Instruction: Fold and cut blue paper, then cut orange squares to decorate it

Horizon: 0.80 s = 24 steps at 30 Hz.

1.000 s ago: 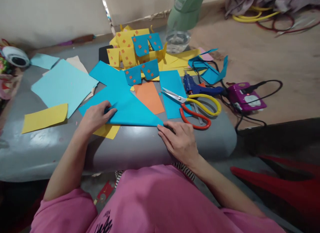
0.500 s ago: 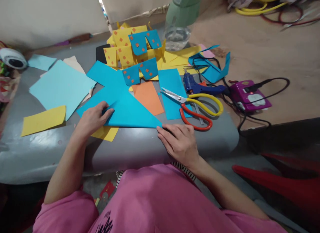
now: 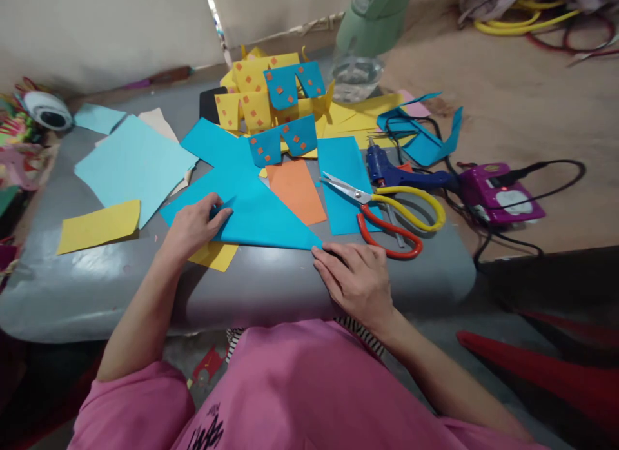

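Note:
A sheet of bright blue paper [image 3: 261, 211], folded along its near edge, lies near the front of the grey table. My left hand [image 3: 196, 225] rests on its left part, thumb and fingers apart, fingertips bent down onto the sheet. At its pointed right corner, my right hand [image 3: 360, 279] lies with outstretched fingers touching the tip. Scissors [image 3: 360, 195] with one yellow and one red handle lie partly spread, just beyond my right hand, over another blue piece [image 3: 341, 160]. Beyond the folded sheet is an orange paper piece [image 3: 297, 192].
Spotted yellow and blue paper shapes [image 3: 256, 108] stand at the back beside a green-topped water bottle [image 3: 370, 37]. A blue glue gun [image 3: 401, 176] lies by a purple power box [image 3: 503, 192] with black cords. Pale blue sheets [image 3: 138, 166] and a yellow strip [image 3: 99, 227] lie left.
The camera view has swung slightly left, so everything appears farther right. Both hands keep their places on the blue paper, with no clear movement.

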Available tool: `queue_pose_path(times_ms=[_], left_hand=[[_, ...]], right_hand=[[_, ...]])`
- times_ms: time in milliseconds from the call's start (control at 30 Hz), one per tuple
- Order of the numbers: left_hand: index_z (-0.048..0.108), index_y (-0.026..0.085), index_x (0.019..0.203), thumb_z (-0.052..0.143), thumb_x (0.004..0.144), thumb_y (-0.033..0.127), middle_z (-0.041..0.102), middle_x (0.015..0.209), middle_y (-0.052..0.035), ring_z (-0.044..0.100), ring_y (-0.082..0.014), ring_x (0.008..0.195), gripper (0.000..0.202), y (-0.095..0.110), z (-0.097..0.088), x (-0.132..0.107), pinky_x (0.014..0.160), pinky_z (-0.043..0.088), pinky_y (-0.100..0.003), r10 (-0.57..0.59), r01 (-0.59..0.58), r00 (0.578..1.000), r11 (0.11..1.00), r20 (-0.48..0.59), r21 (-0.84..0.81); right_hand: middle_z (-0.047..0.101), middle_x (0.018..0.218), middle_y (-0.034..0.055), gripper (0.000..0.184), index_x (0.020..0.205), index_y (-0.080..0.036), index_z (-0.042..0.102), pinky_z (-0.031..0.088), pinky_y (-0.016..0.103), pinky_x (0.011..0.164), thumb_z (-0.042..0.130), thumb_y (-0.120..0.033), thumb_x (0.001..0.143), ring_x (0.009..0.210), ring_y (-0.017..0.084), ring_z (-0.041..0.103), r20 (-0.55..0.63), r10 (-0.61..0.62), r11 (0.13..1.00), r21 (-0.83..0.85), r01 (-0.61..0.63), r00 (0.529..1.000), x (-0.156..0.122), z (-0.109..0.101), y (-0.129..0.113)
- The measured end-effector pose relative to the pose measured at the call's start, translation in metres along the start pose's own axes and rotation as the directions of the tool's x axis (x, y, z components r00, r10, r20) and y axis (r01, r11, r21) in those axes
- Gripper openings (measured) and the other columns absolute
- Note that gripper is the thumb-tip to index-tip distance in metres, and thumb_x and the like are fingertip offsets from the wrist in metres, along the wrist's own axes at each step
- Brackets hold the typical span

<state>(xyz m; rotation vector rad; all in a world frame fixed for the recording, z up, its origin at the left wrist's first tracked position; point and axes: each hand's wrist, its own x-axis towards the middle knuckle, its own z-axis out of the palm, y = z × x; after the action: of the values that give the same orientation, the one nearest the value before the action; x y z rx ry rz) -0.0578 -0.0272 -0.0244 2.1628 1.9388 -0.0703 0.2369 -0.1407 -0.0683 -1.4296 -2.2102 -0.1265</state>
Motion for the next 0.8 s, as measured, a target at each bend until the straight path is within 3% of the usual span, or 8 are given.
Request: queue_pose_path(times_ms=[167, 333, 633, 733, 800], left_hand=[[0.059, 0.024, 0.103, 0.042, 0.098, 0.051, 0.068, 0.087, -0.0065, 0.061, -0.0242, 0.078, 0.033, 0.005, 0.003, -0.001, 0.062, 0.035, -0.03, 0.016, -0.012, 0.997, 0.999, -0.077, 0.043], [0.063, 0.021, 0.095, 0.044, 0.097, 0.047, 0.064, 0.104, -0.0124, 0.058, -0.0295, 0.101, 0.032, 0.007, 0.007, 0.002, 0.087, 0.044, -0.038, 0.126, -0.102, 0.972, 0.986, -0.197, 0.129], [0.065, 0.019, 0.097, 0.043, 0.097, 0.042, 0.062, 0.112, -0.0158, 0.055, -0.0327, 0.103, 0.031, 0.004, 0.012, 0.006, 0.094, 0.042, -0.045, 0.082, -0.059, 0.982, 0.989, -0.171, 0.137], [0.063, 0.018, 0.114, 0.046, 0.097, 0.043, 0.061, 0.119, -0.0167, 0.054, -0.0352, 0.111, 0.035, 0.004, 0.012, 0.004, 0.094, 0.042, -0.046, 0.071, -0.034, 0.97, 0.987, -0.232, 0.158], [0.053, 0.02, 0.137, 0.043, 0.1, 0.036, 0.054, 0.135, -0.0185, 0.05, -0.0373, 0.121, 0.042, 0.007, 0.011, 0.002, 0.097, 0.041, -0.049, 0.146, -0.089, 0.953, 0.973, -0.265, 0.213]], right_hand=[[0.077, 0.104, 0.0049, 0.022, 0.112, -0.024, 0.075, 0.035, 0.038, 0.085, 0.061, -0.021, 0.096, 0.095, 0.021, 0.064, -0.007, 0.003, 1.0, 0.03, -0.003, 1.0, -0.001, 0.001, 0.001], [0.078, 0.099, 0.0048, 0.018, 0.108, -0.022, 0.075, 0.035, 0.037, 0.084, 0.061, -0.023, 0.097, 0.092, 0.02, 0.064, -0.041, -0.008, 1.0, 0.021, 0.009, 0.999, 0.002, 0.0, 0.0], [0.079, 0.099, 0.0034, 0.018, 0.108, -0.024, 0.075, 0.034, 0.036, 0.084, 0.061, -0.024, 0.097, 0.091, 0.019, 0.065, -0.025, 0.006, 1.0, 0.014, -0.006, 1.0, 0.002, 0.0, 0.0], [0.079, 0.097, 0.0047, 0.017, 0.106, -0.021, 0.076, 0.035, 0.036, 0.083, 0.061, -0.023, 0.097, 0.089, 0.02, 0.064, -0.06, -0.012, 1.0, 0.022, 0.014, 0.998, 0.003, 0.0, 0.0], [0.079, 0.096, 0.0044, 0.016, 0.105, -0.021, 0.076, 0.035, 0.036, 0.083, 0.062, -0.023, 0.097, 0.089, 0.019, 0.064, -0.062, -0.02, 1.0, 0.005, 0.02, 0.998, 0.003, 0.0, 0.0]])
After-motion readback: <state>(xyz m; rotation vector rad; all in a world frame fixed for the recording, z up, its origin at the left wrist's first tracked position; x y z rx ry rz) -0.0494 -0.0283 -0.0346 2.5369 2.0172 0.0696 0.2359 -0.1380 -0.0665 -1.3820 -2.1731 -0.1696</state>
